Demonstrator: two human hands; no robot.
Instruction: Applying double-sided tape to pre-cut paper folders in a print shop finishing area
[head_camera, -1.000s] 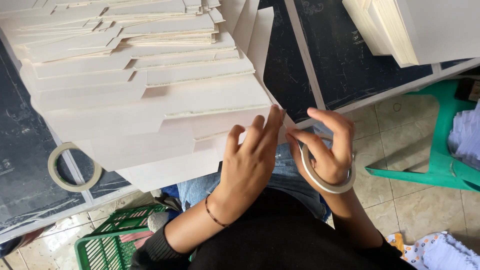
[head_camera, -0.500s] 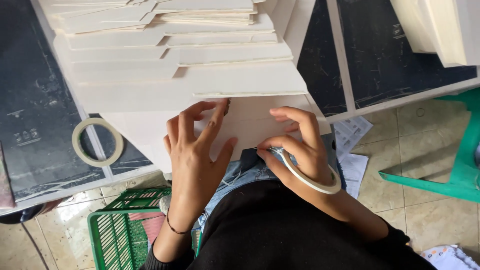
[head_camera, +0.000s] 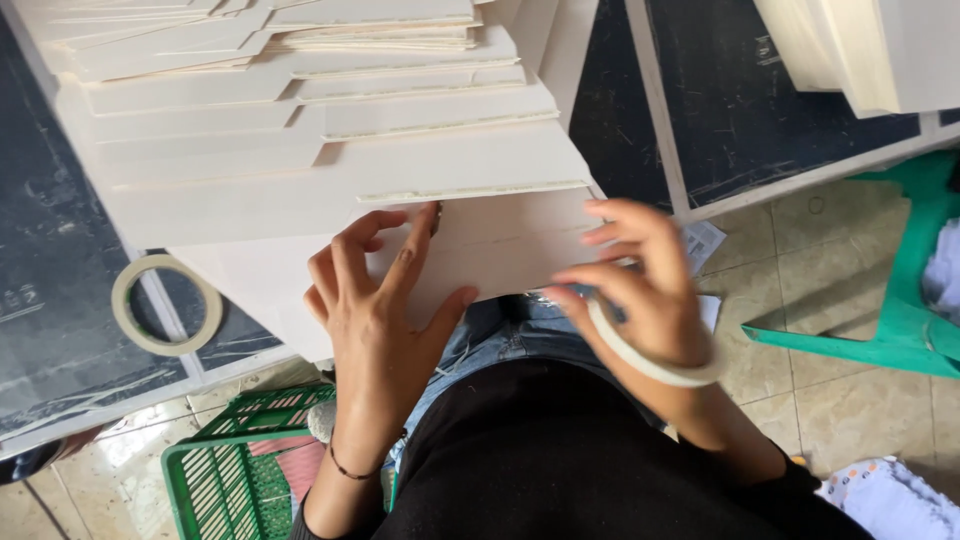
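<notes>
A fanned stack of cream cardboard sheets (head_camera: 300, 150) lies on a dark table. The lowest sheet (head_camera: 500, 250) overhangs the table's near edge toward my lap. My left hand (head_camera: 385, 310) has its fingers spread on top of this sheet and its thumb at the near edge. My right hand (head_camera: 640, 280), blurred, pinches the same sheet's near edge further right. A roll of pale tape (head_camera: 650, 355) hangs around my right wrist like a bracelet.
A second tape roll (head_camera: 165, 305) lies on the dark table top (head_camera: 60, 300) at the left. Another cream stack (head_camera: 860, 50) sits at the top right. Below the table are a green basket (head_camera: 240, 465), a green plastic chair (head_camera: 900, 310) and tiled floor.
My hands have moved apart along the near edge of the lowest sheet, the right one sliding rightward. The sheet now sits closer to my lap.
</notes>
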